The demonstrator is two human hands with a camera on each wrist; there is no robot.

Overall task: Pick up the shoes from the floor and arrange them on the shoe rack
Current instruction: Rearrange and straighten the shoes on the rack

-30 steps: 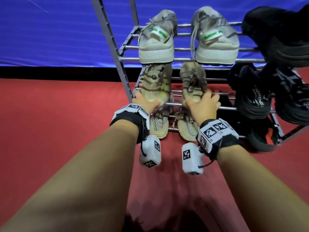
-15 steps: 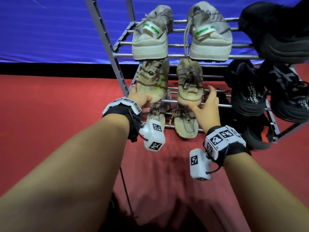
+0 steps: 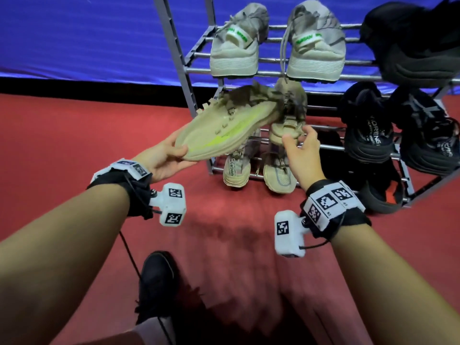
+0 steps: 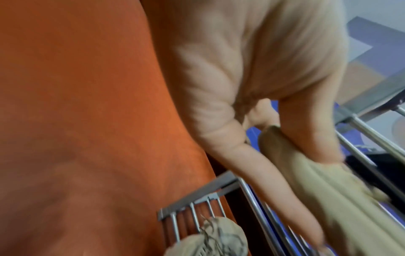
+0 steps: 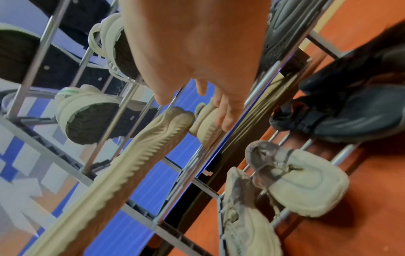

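Observation:
My left hand point(image 3: 174, 155) grips the heel end of a beige shoe with a neon-yellow stripe point(image 3: 224, 130). The shoe hangs in the air, turned on its side, its toe pointing at the rack's middle shelf. In the left wrist view my left hand point(image 4: 285, 138) has thumb and fingers clamped on the beige sole point(image 4: 328, 190). My right hand point(image 3: 298, 140) curls round the heel of the matching beige shoe point(image 3: 288, 113), which stands on the middle shelf. The right wrist view shows my fingers point(image 5: 223, 114) on that heel point(image 5: 206, 128) and the held shoe's ribbed sole point(image 5: 136, 155).
The metal shoe rack point(image 3: 273, 75) carries grey-and-green shoes point(image 3: 234, 53) and a black shoe point(image 3: 410, 41) on top. Black shoes point(image 3: 368, 130) fill the middle right. Another beige pair point(image 3: 235, 170) sits at the bottom. My own black-shod foot point(image 3: 156, 277) stands on the red carpet.
My left hand has lifted the left beige shoe off the middle shelf, out to the left and onto its side. My right hand has closed on the other shoe's heel.

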